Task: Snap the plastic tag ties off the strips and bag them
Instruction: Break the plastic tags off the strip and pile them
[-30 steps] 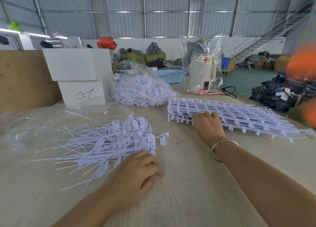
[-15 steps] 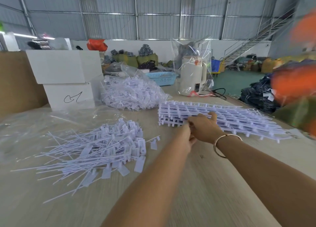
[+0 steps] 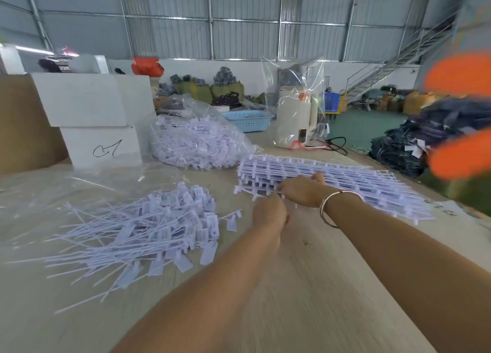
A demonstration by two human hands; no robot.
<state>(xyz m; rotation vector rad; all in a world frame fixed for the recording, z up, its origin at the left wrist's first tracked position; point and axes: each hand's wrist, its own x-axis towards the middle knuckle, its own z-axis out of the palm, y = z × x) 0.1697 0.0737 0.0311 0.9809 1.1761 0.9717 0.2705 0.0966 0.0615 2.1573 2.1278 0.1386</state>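
i see both hands at the near left corner of the strips [image 3: 345, 182], the stack lying at 1 o'clock on the table [image 3: 305, 286]. right hand [image 3: 303, 192] lies on top of the stack, fingers curled over its near edge, bangle [image 3: 333, 205] on the wrist. left hand [image 3: 268, 214] sits just below it, fingers curled at the stack's edge; can't tell if that grip actually has a strip. loose ties [image 3: 138, 230] piled at 10 o'clock on clear plastic. bag [image 3: 196, 142] full of ties at 12 o'clock, beside two white boxes [image 3: 90, 118] at 11. kettle [image 3: 295, 116] in plastic behind the strips.
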